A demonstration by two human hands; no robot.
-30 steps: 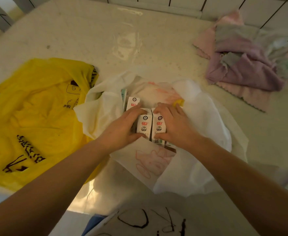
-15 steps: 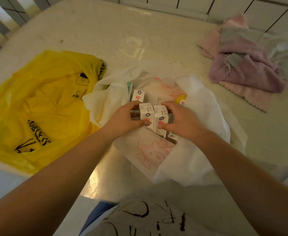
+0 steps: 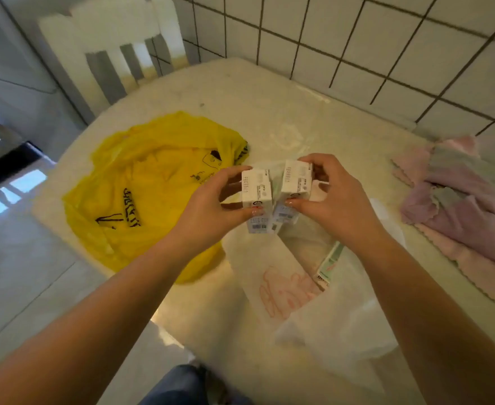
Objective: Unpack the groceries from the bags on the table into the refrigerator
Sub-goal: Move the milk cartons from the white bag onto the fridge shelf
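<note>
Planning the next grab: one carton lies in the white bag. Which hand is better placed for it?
Right. The right hand is above the white bag, nearer the leftover carton; the left hand sits toward the yellow bag. Both hold cartons.

One head-worn wide-angle view, looked forward and steeply down over both forearms, sat close above the counter (image 3: 240, 92) – tiled wall (image 3: 357, 39) ran across the top right, floor (image 3: 21, 273) fell away at the left, straight lines bowed toward the edges

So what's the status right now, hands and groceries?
Left hand grips one small white carton; right hand grips another. Both held above the white plastic bag. A green-edged packet remains inside. Nothing blocking.
</note>
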